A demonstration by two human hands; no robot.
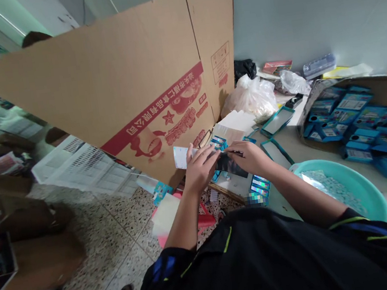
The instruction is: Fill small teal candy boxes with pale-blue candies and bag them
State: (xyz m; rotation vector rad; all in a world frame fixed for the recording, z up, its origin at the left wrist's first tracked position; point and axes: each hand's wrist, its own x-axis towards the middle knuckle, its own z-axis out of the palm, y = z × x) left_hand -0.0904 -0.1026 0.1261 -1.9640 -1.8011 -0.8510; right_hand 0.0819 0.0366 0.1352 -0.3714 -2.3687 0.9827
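My left hand [200,167] lies with fingers stretched out and apart over small blue packaging. A white printed card [181,157] sticks out beside it, partly behind the fingers. My right hand [251,157] is closed around a slim dark pen-like tool [235,152], its tip pointing at my left fingertips. Just beyond the hands is a blue box piece [218,142]. Below them lies a dark flat sheet [232,166]. Near my right forearm sits a blue tray with shiny strips [259,184]. What is under my left palm is hidden.
A tall cardboard panel [146,65] stands at the far left side of the table. At right are a turquoise basin [375,186] with small pale pieces and a carton [304,115] of blue boxes. A plastic bag [249,96] sits behind. White crates [81,165] stand on the floor.
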